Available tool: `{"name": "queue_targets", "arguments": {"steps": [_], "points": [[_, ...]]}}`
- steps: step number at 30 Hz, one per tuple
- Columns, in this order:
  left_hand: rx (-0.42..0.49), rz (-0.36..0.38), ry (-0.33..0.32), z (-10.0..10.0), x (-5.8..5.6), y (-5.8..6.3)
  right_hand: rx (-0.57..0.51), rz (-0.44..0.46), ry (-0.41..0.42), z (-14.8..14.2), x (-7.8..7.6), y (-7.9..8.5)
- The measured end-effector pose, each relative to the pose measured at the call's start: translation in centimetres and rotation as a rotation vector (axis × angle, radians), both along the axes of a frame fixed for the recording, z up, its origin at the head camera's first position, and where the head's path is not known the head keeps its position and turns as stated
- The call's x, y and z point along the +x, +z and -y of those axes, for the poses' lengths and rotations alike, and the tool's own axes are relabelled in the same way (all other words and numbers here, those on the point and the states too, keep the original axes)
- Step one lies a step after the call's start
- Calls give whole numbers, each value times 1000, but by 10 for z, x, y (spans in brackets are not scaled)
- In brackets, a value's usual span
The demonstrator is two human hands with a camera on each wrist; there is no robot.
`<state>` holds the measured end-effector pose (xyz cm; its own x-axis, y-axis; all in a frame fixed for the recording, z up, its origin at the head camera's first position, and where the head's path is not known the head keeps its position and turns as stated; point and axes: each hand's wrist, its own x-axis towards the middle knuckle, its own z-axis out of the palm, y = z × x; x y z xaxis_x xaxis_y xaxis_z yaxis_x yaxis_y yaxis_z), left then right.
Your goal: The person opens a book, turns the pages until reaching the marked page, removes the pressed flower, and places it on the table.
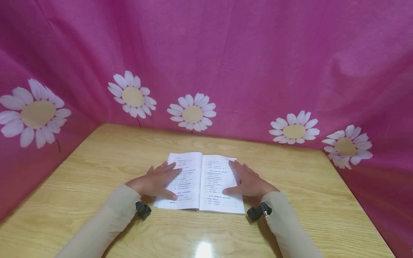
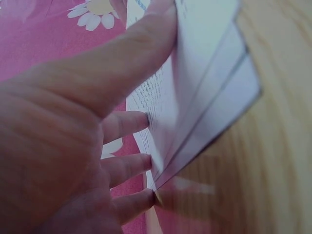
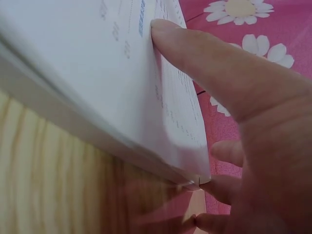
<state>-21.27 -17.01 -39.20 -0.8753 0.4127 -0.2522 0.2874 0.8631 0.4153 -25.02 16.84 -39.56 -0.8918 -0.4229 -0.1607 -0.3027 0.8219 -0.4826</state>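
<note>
An open book (image 1: 201, 182) lies flat on the wooden table, both pages printed with lines of text, some in blue. My left hand (image 1: 158, 180) rests on the left page, fingers spread and fairly straight. In the left wrist view its thumb (image 2: 136, 53) lies on the page (image 2: 204, 44), and other fingertips touch the outer edge. My right hand (image 1: 251, 181) rests on the right page at its outer side, thumb pointing inward. The right wrist view shows that thumb (image 3: 195, 53) on the paper (image 3: 87, 73), with the other fingers beside the book's edge.
The pale wooden table (image 1: 129, 147) reaches back to a magenta curtain (image 1: 242, 71) printed with white daisies, which also covers both sides. A black wrist camera (image 1: 143, 210) sits on the left sleeve and another camera (image 1: 259, 212) on the right. Light reflects off the table's front.
</note>
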Motion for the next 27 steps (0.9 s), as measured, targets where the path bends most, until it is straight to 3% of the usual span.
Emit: {"name": "queue_targets", "arguments": {"steps": [11,20,27], "points": [[-17,2,3,-1,-2,1,-77,14,-14,3,-4,2],[-24,-1,10,0,2,3,-293,142,-40,-1,-1,6],[0,-9,2,-1,2,3,-306,87,-46,-3,0,13]]}}
